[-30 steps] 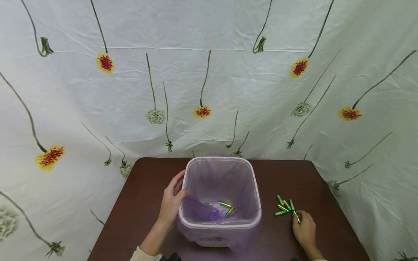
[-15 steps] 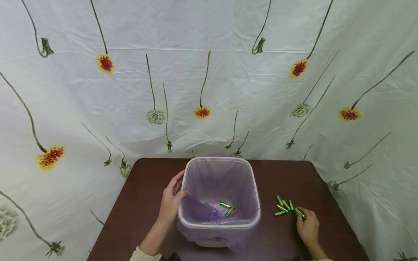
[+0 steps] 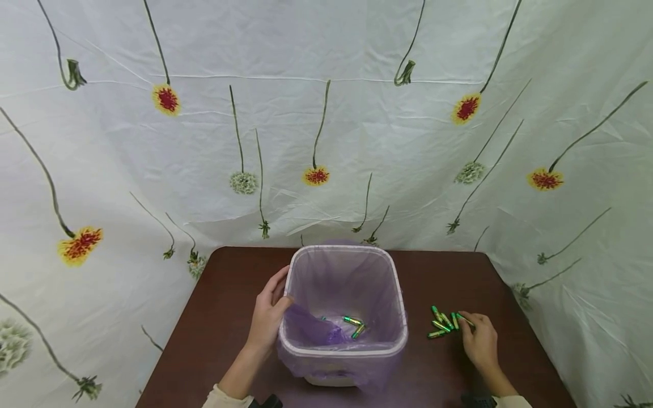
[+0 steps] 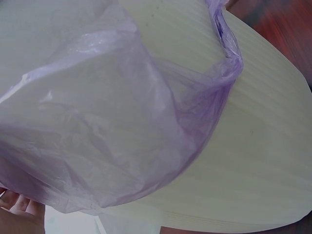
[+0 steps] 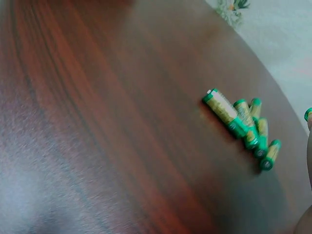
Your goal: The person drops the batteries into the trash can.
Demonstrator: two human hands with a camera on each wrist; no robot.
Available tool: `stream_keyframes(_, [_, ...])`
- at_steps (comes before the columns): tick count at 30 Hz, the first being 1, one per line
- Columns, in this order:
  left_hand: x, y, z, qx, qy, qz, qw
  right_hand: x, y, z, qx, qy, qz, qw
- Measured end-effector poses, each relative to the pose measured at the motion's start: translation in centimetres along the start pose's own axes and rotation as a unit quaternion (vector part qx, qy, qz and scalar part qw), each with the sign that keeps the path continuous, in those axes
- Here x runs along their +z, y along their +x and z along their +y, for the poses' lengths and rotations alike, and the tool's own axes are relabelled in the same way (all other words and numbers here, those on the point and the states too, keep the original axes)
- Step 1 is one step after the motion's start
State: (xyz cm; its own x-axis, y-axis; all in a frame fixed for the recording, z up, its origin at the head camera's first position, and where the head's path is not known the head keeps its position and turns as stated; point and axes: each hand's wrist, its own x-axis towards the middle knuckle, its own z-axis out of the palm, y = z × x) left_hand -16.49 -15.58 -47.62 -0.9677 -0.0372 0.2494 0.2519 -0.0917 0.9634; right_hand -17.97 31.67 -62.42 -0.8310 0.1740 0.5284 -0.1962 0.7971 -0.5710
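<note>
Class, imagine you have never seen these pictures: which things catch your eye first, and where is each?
First comes the white bin lined with a purple bag, mid-table, a few green batteries lying at its bottom. The left hand grips its rim. To the bin's right a small cluster of green batteries lies on the dark brown table, the right hand pinching one at the cluster's edge.

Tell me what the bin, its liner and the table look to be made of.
Bin: likely plastic, matte cream wall with moulded rounded corners.
Liner: thin purple plastic film, translucent and crinkled, folded over the rim.
Table: dark reddish-brown wood or wood-look laminate, with streaky grain and a soft sheen.
</note>
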Motion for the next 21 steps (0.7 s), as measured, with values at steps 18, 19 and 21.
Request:
stream_keyframes(18, [-0.3,-0.1,0.0,0.003,-0.005,0.001,1.0000,-1.4,6.5,-6.8,-0.042,0.076,-0.053,0.995])
stream_keyframes(19, [-0.2,-0.1,-0.1,0.003,-0.006,0.000,1.0000,-1.4,6.9,-7.2,-0.045,0.081,-0.056,0.994])
stream_keyframes(21, [-0.2,0.0,-0.1,0.004,-0.008,-0.002,1.0000,-1.3,7.5,-8.0,-0.055,0.094,-0.059,0.992])
